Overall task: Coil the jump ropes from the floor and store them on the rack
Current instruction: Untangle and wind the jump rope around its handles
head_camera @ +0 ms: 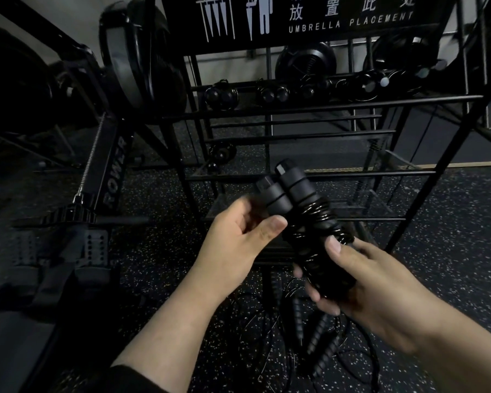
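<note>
**Coiled rope in both hands, in front of the rack**

The person stands over the speckled rubber floor (pixel 165 279) holding one jump rope (pixel 309 222) up in front of the black metal rack (pixel 309 109). The rope's two black handles lie side by side, pointing up and to the left, and the thin glossy cord is wound in tight turns around their lower half. The right hand (pixel 360 282) grips the wound end from below, thumb on top of the coils and fingers curled under them. The left hand (pixel 236 236) sits at the upper part of the bundle, thumb against the handles where the cord begins; its fingers are curled and blurred, so I cannot tell how firmly they hold.

Below the hands, more jump ropes (pixel 309 336) lie loose on the floor, their ribbed handles and cords tangled together near the foot of the rack. On the rack's upper rail, several coiled ropes (pixel 267 95) rest in a row, handle ends facing out. A sign (pixel 338 15) across the top reads "UMBRELLA PLACEMENT". To the left stands a rowing machine (pixel 114 171) marked "ROWER", its footplates close to the floor.
</note>
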